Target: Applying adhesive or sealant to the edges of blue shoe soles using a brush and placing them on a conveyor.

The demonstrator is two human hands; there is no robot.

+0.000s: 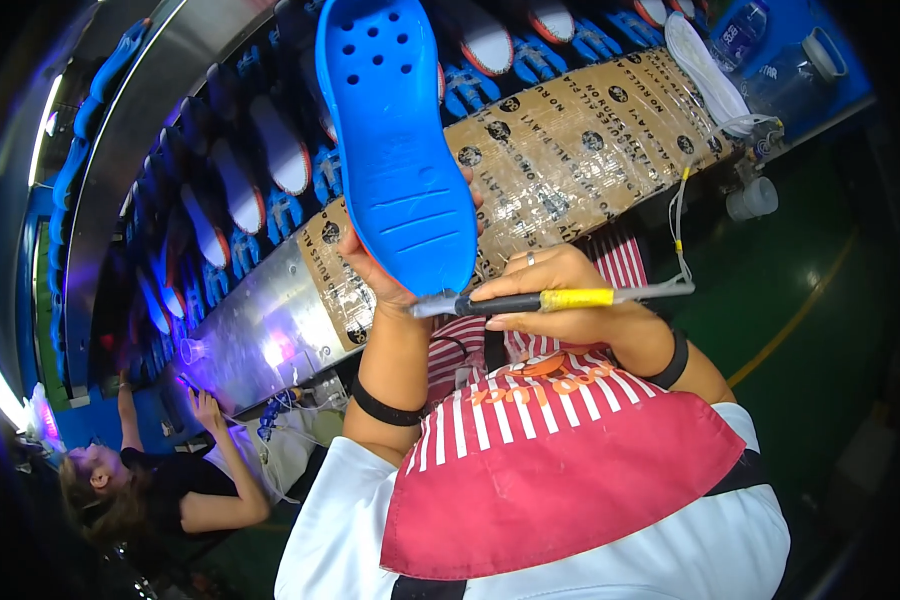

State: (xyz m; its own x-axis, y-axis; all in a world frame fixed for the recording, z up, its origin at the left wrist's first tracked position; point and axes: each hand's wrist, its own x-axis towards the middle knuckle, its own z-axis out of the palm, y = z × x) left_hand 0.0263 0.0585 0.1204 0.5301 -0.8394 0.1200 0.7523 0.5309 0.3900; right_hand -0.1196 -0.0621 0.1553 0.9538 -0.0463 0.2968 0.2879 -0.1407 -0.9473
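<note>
My left hand (380, 272) is closed around a bright blue shoe sole (395, 160), held tilted up with its recessed inner face toward me; some fingers are hidden behind it. Round holes dot the toe end, and ridged lines cross the heel. In my right hand (570, 275), which wears a ring, a brush (505, 304) is gripped by its black and yellow handle. Its pale bristle tip lies at the heel end of the sole; whether they touch, I cannot tell. A clear thin tube (678, 235) runs from the brush's back end.
Brown printed tape covers the bench (560, 150) ahead. Beyond it stand rows of shoe uppers (280, 150) and blue soles (470, 90). A white insole (705, 75) and a clear jug (800, 75) lie far right. At left, a co-worker (190, 490) reaches toward the line.
</note>
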